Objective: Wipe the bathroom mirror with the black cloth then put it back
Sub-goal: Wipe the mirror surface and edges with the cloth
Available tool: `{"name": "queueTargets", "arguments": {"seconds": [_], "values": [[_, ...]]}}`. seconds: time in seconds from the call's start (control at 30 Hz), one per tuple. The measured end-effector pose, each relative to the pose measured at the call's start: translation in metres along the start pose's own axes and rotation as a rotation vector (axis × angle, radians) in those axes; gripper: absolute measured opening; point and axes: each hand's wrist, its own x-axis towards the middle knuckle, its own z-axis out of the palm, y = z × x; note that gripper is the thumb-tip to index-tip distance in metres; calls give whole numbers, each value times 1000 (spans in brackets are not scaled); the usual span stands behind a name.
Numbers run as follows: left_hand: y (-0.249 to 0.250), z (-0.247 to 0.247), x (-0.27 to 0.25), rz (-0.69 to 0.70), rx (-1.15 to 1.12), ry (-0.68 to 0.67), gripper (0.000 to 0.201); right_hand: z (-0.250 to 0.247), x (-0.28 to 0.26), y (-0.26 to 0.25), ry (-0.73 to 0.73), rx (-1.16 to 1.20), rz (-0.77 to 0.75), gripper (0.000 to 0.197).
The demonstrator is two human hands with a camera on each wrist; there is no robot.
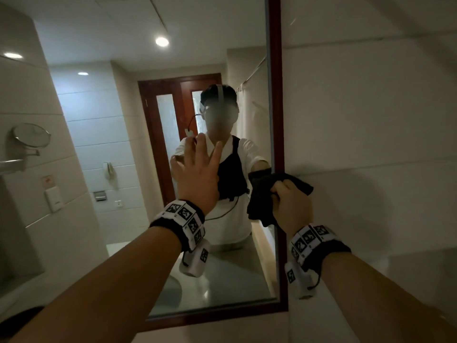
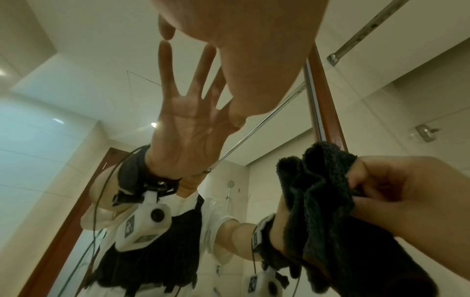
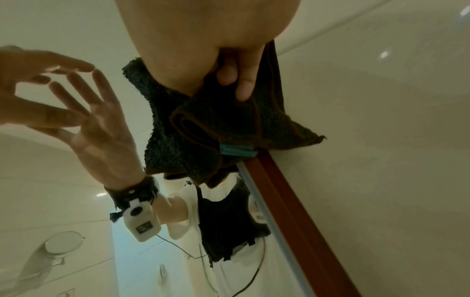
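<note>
The bathroom mirror (image 1: pixel 118 125) has a dark red wooden frame (image 1: pixel 275 95) and fills the middle of the head view. My left hand (image 1: pixel 200 164) is open with its fingers spread, and the fingertips touch the glass. My right hand (image 1: pixel 290 201) grips the bunched black cloth (image 1: pixel 262 196) and holds it against the mirror's right edge, over the frame. In the right wrist view my curled fingers (image 3: pixel 241 84) pinch the cloth (image 3: pixel 203 130), which has a small teal tag. The left wrist view shows the cloth (image 2: pixel 318 201) in my right hand (image 2: pixel 406 191).
A round shaving mirror (image 1: pixel 31 136) and a metal bar (image 1: pixel 10 164) are mounted on the left wall. Pale tiled wall (image 1: pixel 371 144) lies to the right of the frame. A metal rail (image 2: pixel 368 28) runs overhead. The glass reflects a person and a wooden door.
</note>
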Motion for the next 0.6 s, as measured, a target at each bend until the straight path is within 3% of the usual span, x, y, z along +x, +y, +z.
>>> {"name": "queueTargets", "arguments": {"seconds": [0.17,0.3,0.4,0.5,0.6], "values": [[6,-8,-11,-5,24,-35,86,1,1,2,36,63,-53,31],[4,-14,-41,54,-53,-182,76,-7,-1,-2,87,131,-104,26],[-5,-22,-63,109,-135,-339,66,-14,-5,-5,50,180,-40,20],[-21,-31,-75,66,-300,-489,64,-24,-16,-19,-68,151,60,15],[-39,-46,-88,21,-508,-556,63,-34,-31,-46,-87,178,5,10]]}}
